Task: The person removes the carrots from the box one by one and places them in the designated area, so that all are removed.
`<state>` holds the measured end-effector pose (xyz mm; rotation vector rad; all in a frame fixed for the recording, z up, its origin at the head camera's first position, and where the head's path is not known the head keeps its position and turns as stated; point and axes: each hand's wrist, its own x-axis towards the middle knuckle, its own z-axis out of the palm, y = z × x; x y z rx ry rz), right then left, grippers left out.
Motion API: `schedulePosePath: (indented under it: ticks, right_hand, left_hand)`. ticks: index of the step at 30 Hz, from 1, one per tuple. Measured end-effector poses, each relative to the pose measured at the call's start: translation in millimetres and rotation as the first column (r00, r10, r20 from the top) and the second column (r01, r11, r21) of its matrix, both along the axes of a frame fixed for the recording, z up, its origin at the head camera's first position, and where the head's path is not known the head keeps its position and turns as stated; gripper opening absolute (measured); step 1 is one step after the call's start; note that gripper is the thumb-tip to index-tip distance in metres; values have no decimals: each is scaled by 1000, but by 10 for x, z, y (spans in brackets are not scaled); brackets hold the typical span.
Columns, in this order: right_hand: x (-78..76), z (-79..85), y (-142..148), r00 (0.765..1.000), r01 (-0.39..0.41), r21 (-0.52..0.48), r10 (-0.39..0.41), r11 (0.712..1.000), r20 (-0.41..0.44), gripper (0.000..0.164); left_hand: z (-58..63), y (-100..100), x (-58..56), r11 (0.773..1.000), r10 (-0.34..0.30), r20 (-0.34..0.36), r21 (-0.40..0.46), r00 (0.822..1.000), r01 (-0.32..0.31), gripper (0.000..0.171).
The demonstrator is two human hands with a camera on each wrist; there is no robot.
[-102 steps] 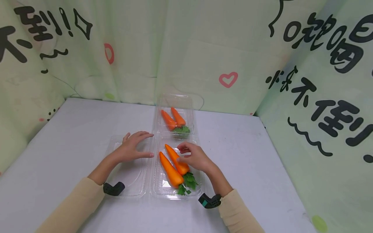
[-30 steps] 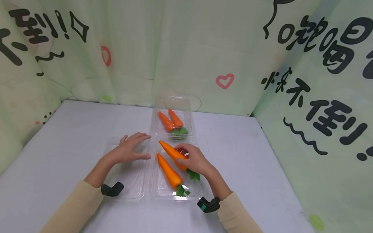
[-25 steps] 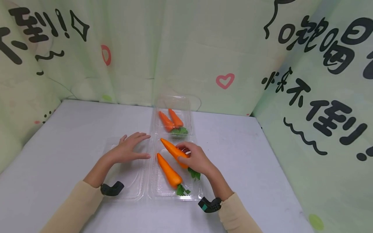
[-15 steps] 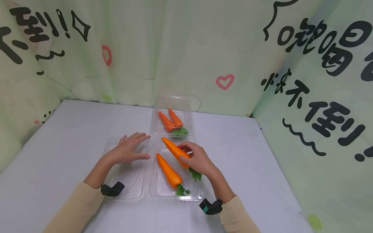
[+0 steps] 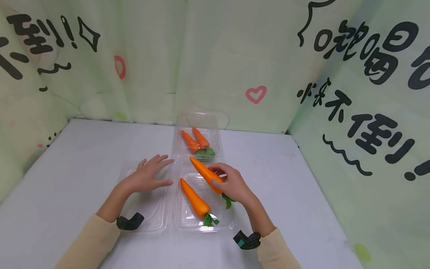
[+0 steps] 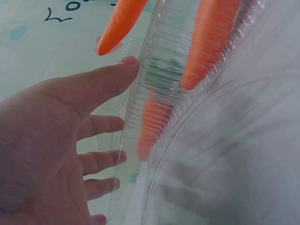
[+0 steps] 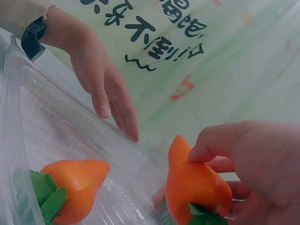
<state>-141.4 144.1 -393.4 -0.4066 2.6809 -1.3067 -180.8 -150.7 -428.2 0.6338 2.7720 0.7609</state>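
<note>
lying in the near container (image 5: pixel 185 214) is one carrot (image 5: pixel 195 199).

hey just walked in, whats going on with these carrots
A person's right hand holds an orange carrot with green leaves up over a near clear plastic box. A second leafy orange carrot lies inside it. The box's clear plastic lid lies open to the left. The left hand, fingers spread, is over the lid; whether it touches is unclear. Behind, a far clear plastic box holds two more orange carrots.
</note>
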Motion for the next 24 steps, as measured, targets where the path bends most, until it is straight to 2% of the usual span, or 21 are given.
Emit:
schedulePosePath:
  ticks: [10,24]
  right_hand:
    - [49,52,98,999,44,-6,-44,999,-13,35]
    - [118,49,279,994,97,-9,-97,995,-39,38]
  left_hand:
    - [-11,9,0,1000,-14,-26,10,1000,14,76]
    - [-7,55,35,1000,-5,-16,14,1000,5,76]
